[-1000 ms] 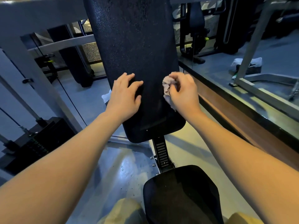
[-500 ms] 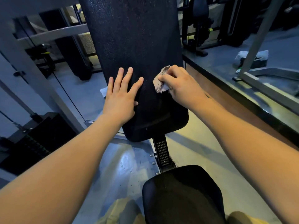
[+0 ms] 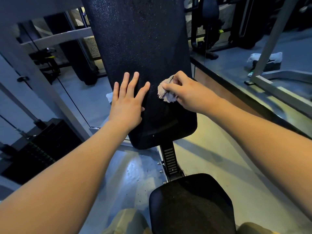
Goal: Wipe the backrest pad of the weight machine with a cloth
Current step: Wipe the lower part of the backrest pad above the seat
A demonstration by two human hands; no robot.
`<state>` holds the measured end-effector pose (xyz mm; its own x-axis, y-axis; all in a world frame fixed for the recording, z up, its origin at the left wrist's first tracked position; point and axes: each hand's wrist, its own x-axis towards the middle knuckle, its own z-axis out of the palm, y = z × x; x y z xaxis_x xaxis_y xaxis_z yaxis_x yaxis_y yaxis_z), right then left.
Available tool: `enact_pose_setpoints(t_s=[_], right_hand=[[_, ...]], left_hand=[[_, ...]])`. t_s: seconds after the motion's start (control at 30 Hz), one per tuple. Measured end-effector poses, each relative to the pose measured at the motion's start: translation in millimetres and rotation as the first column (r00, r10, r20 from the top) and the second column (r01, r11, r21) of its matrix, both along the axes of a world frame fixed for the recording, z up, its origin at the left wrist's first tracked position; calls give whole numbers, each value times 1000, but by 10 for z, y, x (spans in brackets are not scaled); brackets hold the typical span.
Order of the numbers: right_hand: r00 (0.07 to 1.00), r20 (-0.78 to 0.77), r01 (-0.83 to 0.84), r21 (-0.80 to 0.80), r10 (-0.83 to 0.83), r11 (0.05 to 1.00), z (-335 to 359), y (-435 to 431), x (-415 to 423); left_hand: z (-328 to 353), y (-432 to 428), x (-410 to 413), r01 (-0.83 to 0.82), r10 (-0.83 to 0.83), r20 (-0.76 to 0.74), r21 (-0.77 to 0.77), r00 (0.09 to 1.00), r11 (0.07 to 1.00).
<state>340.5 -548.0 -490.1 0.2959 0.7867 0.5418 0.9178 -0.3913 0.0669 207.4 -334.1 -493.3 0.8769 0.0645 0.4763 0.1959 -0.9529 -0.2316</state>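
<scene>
Gym floor (image 3: 211, 166) — the machine's grey base plate (image 3: 131, 174) lies flat on it, a weight stack (image 3: 38, 149) at left

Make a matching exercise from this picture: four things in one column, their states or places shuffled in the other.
Things
1. left hand
2. right hand
3. cloth
4. seat

States or places
A. bunched up against the backrest
B. flat on the backrest, fingers straight
C. below the backrest, nearest the camera
D. pinching the cloth

Pairs: 1-B, 2-D, 3-A, 4-C
</scene>
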Motion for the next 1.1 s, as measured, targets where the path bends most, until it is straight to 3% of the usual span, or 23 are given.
enact_pose_setpoints(t_s=[0.2,0.37,0.63,0.8,0.93,1.1], right_hand=[[948,313,16,103,-48,995,103,81,-24],[981,182,54,99,-71,994,18,139,-33],[979,178,101,9,-101,995,43,159,-98],[980,197,16,-131,10,991,167,54,-48],[987,161,30,-71,-18,997,144,43,-113],[993,-63,110,129,-103,986,224,189,-161]], left_hand=[[8,3,-8,1,-1,-6,3,1000,1000],[3,-3,-2,-12,12,-18,1,1000,1000],[52,-41,-26,-21,20,-34,-18,999,1000],[65,-40,-35,-20,20,-35,-6,999,1000],[63,-38,-34,-21,21,-38,-3,999,1000],[68,-34,-34,-24,24,-44,-6,999,1000]])
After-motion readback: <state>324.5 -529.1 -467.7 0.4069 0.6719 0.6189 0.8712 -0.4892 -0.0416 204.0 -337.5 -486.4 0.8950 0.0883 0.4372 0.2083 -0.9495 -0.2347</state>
